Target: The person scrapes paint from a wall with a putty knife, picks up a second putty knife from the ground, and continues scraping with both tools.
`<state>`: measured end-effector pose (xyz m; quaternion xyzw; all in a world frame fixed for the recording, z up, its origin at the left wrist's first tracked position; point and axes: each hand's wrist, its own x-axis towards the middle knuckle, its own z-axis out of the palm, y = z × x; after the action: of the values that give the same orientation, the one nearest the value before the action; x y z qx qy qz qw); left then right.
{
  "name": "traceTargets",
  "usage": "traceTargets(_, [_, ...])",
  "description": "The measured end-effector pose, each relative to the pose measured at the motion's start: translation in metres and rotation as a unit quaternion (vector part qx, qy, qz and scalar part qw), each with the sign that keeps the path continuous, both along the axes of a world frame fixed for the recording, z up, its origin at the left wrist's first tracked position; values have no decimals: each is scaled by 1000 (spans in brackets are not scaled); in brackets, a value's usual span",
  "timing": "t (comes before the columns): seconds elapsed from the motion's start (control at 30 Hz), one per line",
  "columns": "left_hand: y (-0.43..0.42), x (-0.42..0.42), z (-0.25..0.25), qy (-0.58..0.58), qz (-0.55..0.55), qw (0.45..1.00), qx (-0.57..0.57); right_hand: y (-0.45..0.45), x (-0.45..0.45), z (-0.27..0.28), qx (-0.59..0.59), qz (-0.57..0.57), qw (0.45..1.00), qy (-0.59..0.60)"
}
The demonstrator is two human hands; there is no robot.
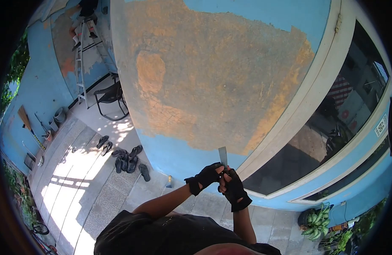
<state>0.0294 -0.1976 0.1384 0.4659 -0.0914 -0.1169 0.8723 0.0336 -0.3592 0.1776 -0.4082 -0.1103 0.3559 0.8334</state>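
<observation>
The scraper is in the lower centre of the frame, pointing upward. The gloved left hand and right hand are closed together around its lower part. Behind it is the patchy blue wall.

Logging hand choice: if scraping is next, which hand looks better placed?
Probably the right hand: it appears curled around the lower end of the scraper, while the left hand sits higher, nearer the blade.
</observation>
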Motion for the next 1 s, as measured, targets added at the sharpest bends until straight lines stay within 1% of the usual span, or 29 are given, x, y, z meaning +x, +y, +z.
traceTargets(0.03, [5, -1, 2, -3, -1, 1000, -2, 5, -1, 5, -22, -5, 1000, -13])
traceTargets(0.1, [19, -5, 15, 16, 55, 998, 28, 22, -1, 12, -44, -12, 999, -28])
traceTargets(0.13, [30, -4, 14, 14, 52, 998, 27, 31, -2, 14, -44, -6, 998, -41])
traceTargets(0.2, [53, -5, 18, -35, 36, 999, 4, 55, -6, 19, -44, -3, 998, -55])
traceTargets(0.23, [66, -5, 21, -36, 32, 999, 5, 71, -10, 22, -22, -2, 999, -42])
traceTargets(0.3, [92, -8, 48, -70, 66, 995, 19, 102, -16, 25, 0, -7, 1000, -29])
traceTargets(0.37, [121, -2, 59, -67, 66, 995, 31, 132, -18, 29, 102, 22, 994, 18])
traceTargets(0.4, [136, 0, 69, -63, 72, 994, 44, 148, -17, 33, 120, 42, 992, 21])
traceTargets(0.43, [149, 1, 80, -62, 62, 996, 26, 162, -17, 39, 122, 33, 992, 23])
traceTargets(0.5, [170, 2, 103, -81, 68, 994, 12, 187, -16, 56, 169, 79, 982, 26])
traceTargets(0.57, [190, 6, 126, -95, 82, 990, 61, 211, -13, 78, 194, 82, 977, 15])
traceTargets(0.6, [198, 3, 149, -103, 75, 989, 73, 221, -9, 88, 208, 85, 975, -7])
traceTargets(0.63, [206, 9, 160, -125, 78, 986, 77, 230, -4, 98, 220, 88, 971, -30])
traceTargets(0.7, [222, 17, 191, -149, 86, 980, 101, 245, 1, 122, 245, 86, 965, -25])
traceTargets(0.73, [227, 22, 204, -149, 78, 980, 103, 252, 5, 132, 265, 94, 958, -49])
traceTargets(0.77, [230, 28, 217, -174, 74, 976, 103, 257, 6, 144, 268, 87, 958, -51])
traceTargets(0.8, [234, 30, 229, -199, 71, 972, 103, 261, 4, 156, 239, 54, 964, -102])
traceTargets(0.83, [236, 31, 241, -199, 65, 972, 106, 264, 2, 168, 209, 19, 966, -152])
traceTargets(0.87, [238, 28, 254, -188, 50, 976, 99, 268, 0, 179, 194, -12, 965, -174])
traceTargets(0.9, [240, 27, 267, -178, 35, 979, 91, 272, 2, 187, 197, -18, 964, -176])
traceTargets(0.93, [242, 24, 278, -174, 28, 979, 101, 274, 2, 192, 176, -46, 963, -201])
traceTargets(0.97, [243, 31, 281, -174, 24, 979, 101, 277, 2, 199, 154, -73, 959, -227])
traceTargets(1.0, [243, 39, 284, -200, 2, 978, 58, 280, 0, 210, 146, -87, 959, -228])
